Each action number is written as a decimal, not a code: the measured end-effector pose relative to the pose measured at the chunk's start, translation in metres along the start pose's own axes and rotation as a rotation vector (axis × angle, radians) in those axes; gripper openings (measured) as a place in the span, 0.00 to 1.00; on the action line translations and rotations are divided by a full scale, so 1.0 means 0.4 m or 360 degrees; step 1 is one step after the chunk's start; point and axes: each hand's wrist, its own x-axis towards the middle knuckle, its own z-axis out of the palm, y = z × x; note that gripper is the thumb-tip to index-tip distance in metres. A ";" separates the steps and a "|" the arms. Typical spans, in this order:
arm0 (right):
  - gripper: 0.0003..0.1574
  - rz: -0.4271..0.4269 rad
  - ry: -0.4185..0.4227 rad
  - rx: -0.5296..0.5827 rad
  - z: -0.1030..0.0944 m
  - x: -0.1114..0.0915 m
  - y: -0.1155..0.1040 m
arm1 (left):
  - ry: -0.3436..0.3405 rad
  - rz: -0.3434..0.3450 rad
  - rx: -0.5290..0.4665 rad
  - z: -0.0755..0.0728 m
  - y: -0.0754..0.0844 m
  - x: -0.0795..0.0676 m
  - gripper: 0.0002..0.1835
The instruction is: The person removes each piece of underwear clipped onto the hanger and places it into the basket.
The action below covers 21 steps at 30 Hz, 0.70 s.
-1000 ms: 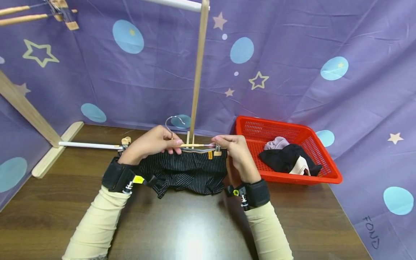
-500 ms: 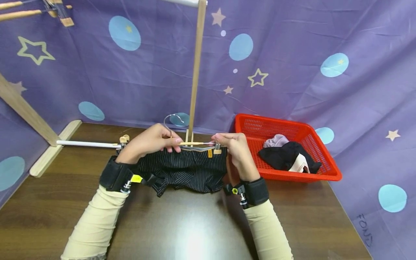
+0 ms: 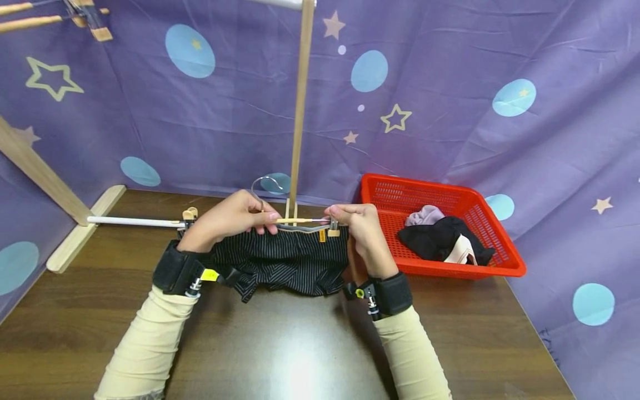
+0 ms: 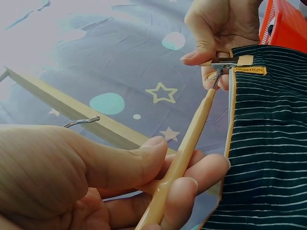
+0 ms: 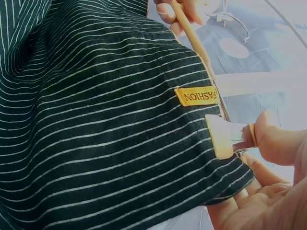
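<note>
My left hand (image 3: 235,216) holds the wooden bar of a clip hanger (image 3: 295,220) near its middle; the metal hook rises behind that hand. My right hand (image 3: 365,230) pinches the metal clip (image 5: 221,136) at the hanger's right end, thumb on one side and fingers beneath. A black garment with thin white stripes (image 3: 290,266) hangs below the bar, spread over the table. Its top edge lies at the clip's pale pad, beside an orange "FASHION" label (image 5: 196,97). The hanger's other clip (image 3: 190,215) shows past my left wrist; its grip is hidden.
A red basket (image 3: 500,272) with black and pale purple cloth (image 3: 425,215) stands at right. Behind the hands rises a wooden rack post (image 3: 301,100); a white bar (image 3: 135,221) runs low at left. Other hangers (image 3: 30,23) hang upper left.
The head view has shifted slightly. Both hands keep their places on the hanger and clip, and the garment looks the same.
</note>
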 end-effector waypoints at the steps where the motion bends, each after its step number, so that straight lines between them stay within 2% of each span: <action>1: 0.13 -0.0007 0.0009 -0.0020 0.000 0.000 0.000 | 0.0001 0.0004 0.0001 0.000 0.000 0.000 0.13; 21: 0.10 -0.0042 0.0064 -0.0092 0.004 -0.005 0.000 | 0.0008 0.0008 0.0014 -0.001 0.002 -0.004 0.13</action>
